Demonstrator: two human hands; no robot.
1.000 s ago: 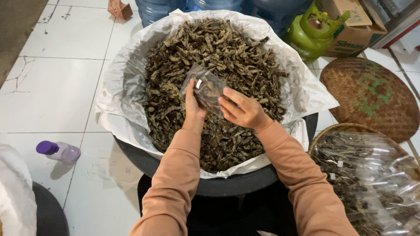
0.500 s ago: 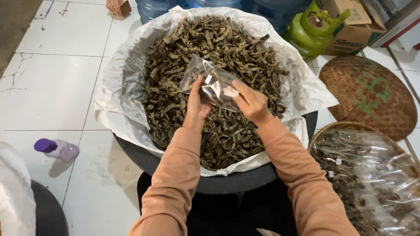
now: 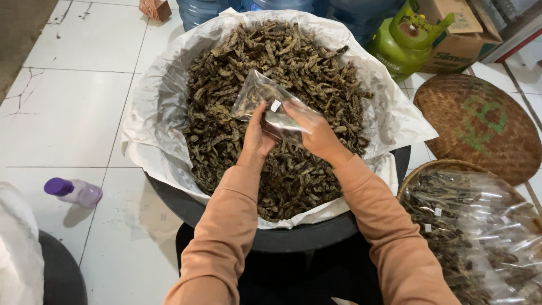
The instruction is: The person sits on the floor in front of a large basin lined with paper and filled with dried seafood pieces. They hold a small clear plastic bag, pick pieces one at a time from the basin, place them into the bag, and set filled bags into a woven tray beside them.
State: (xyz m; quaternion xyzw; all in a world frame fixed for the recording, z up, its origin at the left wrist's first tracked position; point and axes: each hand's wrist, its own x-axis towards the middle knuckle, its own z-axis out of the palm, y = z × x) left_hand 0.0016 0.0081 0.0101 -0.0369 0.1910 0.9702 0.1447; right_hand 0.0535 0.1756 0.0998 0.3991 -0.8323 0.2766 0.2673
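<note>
Now I have both hands on the clear bag point(image 3: 265, 101), left hand point(image 3: 257, 138) pinching its near edge, right hand point(image 3: 316, 133) gripping the mouth, over the tub point(image 3: 271, 240) of dried pieces point(image 3: 282, 62). Baskets sit at three o'clock. Filling seems underway; next needs the mouth held wide.

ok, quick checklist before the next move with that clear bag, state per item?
1. Both hands on bag: ok. Left hand and right hand hold the clear plastic bag.
2. Bag over the tub: ok, above the dried brown pieces.
3. Bag mouth open: cannot tell, plastic is crumpled.
4. Fill level: cannot tell, though some dark pieces show inside.
5. White liner covering the tub rim: ok on the visible sides.
6. Basket of filled bags in reach: ok, by the right arm.
</note>
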